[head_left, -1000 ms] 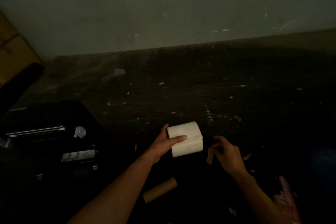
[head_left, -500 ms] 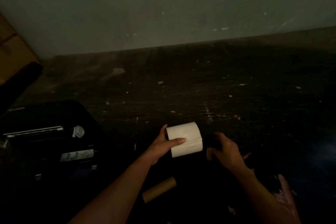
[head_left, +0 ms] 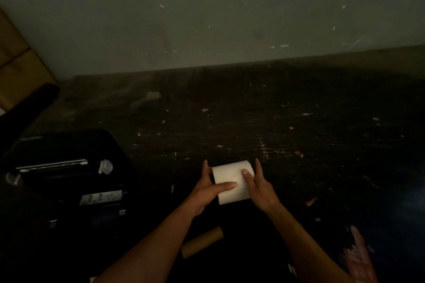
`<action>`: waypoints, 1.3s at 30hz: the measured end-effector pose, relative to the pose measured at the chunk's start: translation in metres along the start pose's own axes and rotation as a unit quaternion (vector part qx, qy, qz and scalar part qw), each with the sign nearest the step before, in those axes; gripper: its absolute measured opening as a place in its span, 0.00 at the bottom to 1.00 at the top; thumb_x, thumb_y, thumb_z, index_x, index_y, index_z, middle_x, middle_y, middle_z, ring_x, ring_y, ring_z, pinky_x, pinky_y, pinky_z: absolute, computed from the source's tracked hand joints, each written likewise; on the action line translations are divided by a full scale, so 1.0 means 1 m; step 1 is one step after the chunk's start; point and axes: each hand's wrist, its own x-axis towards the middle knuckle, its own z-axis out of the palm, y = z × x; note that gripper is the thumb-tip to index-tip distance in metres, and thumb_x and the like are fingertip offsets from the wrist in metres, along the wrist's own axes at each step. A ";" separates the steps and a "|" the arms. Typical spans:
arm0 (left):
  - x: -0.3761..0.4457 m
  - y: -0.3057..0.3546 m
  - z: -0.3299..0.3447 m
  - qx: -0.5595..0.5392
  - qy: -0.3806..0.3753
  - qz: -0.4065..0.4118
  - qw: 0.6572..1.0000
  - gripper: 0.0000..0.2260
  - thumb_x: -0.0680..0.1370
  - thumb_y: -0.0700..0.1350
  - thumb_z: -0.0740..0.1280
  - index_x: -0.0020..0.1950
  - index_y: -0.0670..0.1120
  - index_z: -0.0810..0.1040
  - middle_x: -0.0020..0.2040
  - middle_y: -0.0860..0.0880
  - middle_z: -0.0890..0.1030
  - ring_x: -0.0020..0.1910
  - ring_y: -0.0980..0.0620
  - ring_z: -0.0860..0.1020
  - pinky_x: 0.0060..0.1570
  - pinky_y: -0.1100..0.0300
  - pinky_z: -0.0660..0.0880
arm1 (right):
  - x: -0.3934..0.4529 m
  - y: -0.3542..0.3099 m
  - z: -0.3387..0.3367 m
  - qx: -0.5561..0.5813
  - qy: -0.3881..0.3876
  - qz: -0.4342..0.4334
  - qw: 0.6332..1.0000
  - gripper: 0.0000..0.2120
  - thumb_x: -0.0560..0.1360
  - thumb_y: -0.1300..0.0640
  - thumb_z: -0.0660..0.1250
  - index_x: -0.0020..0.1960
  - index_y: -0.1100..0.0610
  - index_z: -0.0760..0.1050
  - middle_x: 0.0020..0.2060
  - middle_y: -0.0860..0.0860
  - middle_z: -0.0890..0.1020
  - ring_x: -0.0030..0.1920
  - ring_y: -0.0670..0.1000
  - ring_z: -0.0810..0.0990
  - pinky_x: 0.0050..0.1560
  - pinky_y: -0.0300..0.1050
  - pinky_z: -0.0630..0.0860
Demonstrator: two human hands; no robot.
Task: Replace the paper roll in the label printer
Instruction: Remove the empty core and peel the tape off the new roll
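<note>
Head camera gave me a dim, downward look at a dark, scuffed work surface (head_left: 253, 126) flecked with pale scraps, with a grey wall behind it. I could make out no brand or writing; a pale sticker (head_left: 100, 197) on the front of the black label printer (head_left: 66, 167) carried small pictures too blurred to read.

Both bare forearms reached in from the bottom edge toward the middle. My left hand (head_left: 207, 190) gripped the white cylindrical paper roll (head_left: 232, 181) from its left end, thumb lying across the near face and fingers wrapped behind. My right hand (head_left: 259, 188) closed on the roll's right end, thumb pressed on top and the index finger standing up behind it. So both hands held the roll, between them, just above the surface at centre frame.

The roll lay on its side, its long axis running left to right, with the right end tipped slightly away from me.

The printer sat at far left, well apart from the roll, its lid open and a silver metal bar (head_left: 53, 165) showing across it. A brown cardboard tube (head_left: 202, 244), lying slanted, rested on the surface near my left forearm, below the roll.
</note>
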 end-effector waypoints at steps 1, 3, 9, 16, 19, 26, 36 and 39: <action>-0.004 0.000 0.000 -0.006 -0.008 0.001 1.000 0.68 0.49 0.58 0.82 0.74 0.58 0.37 0.74 0.52 0.62 0.63 0.55 0.67 0.57 0.57 0.68 | -0.004 0.001 0.003 0.008 0.004 -0.001 1.000 0.33 0.76 0.36 0.52 0.73 0.42 0.37 0.69 0.59 0.68 0.62 0.58 0.72 0.55 0.51 0.67; -0.012 0.000 -0.001 -0.010 -0.025 0.014 1.000 0.66 0.51 0.56 0.82 0.74 0.59 0.38 0.74 0.52 0.62 0.63 0.54 0.68 0.58 0.56 0.69 | -0.014 0.002 0.006 0.029 0.019 -0.013 0.999 0.33 0.76 0.36 0.52 0.73 0.41 0.37 0.68 0.59 0.69 0.57 0.55 0.74 0.51 0.47 0.68; -0.051 0.026 -0.008 -0.051 -0.013 0.066 0.996 0.58 0.52 0.62 0.77 0.74 0.63 0.47 0.69 0.51 0.69 0.61 0.51 0.72 0.62 0.48 0.71 | -0.051 -0.013 0.012 0.054 0.071 -0.090 0.992 0.34 0.74 0.33 0.52 0.73 0.41 0.41 0.69 0.57 0.67 0.65 0.58 0.69 0.61 0.53 0.66; -0.101 0.029 -0.030 -0.063 -0.042 0.064 0.995 0.57 0.51 0.57 0.80 0.73 0.64 0.52 0.63 0.52 0.70 0.57 0.48 0.73 0.53 0.46 0.75 | -0.102 -0.031 0.014 0.065 0.055 -0.122 0.989 0.35 0.72 0.33 0.56 0.73 0.40 0.45 0.72 0.55 0.63 0.55 0.48 0.66 0.52 0.48 0.65; -0.117 0.015 -0.036 -0.124 -0.030 0.056 0.990 0.55 0.51 0.55 0.80 0.72 0.64 0.55 0.59 0.54 0.74 0.55 0.47 0.75 0.47 0.47 0.76 | -0.122 -0.027 0.016 0.100 0.044 -0.101 0.989 0.39 0.68 0.31 0.61 0.73 0.40 0.51 0.71 0.52 0.64 0.63 0.53 0.68 0.58 0.52 0.71; -0.149 -0.026 -0.055 -0.193 -0.022 0.041 0.980 0.51 0.51 0.53 0.80 0.70 0.63 0.59 0.56 0.54 0.78 0.53 0.50 0.78 0.36 0.51 0.78 | -0.140 0.031 0.014 -0.089 0.137 0.002 0.987 0.31 0.73 0.42 0.64 0.72 0.50 0.59 0.64 0.56 0.74 0.56 0.52 0.76 0.48 0.40 0.69; -0.174 -0.047 -0.059 -0.206 0.022 0.054 0.977 0.32 0.51 0.54 0.80 0.49 0.71 0.72 0.55 0.55 0.79 0.53 0.48 0.78 0.36 0.49 0.79 | -0.111 0.078 0.029 -0.138 0.136 0.025 0.981 0.27 0.75 0.46 0.63 0.69 0.54 0.61 0.54 0.55 0.79 0.48 0.53 0.80 0.41 0.41 0.73; -0.179 -0.050 -0.057 -0.206 0.035 0.058 0.976 0.27 0.53 0.53 0.80 0.42 0.74 0.71 0.52 0.57 0.80 0.53 0.50 0.78 0.37 0.49 0.79 | -0.102 0.074 0.025 -0.117 0.090 0.043 0.988 0.23 0.75 0.47 0.63 0.67 0.51 0.63 0.41 0.46 0.75 0.42 0.48 0.79 0.35 0.41 0.75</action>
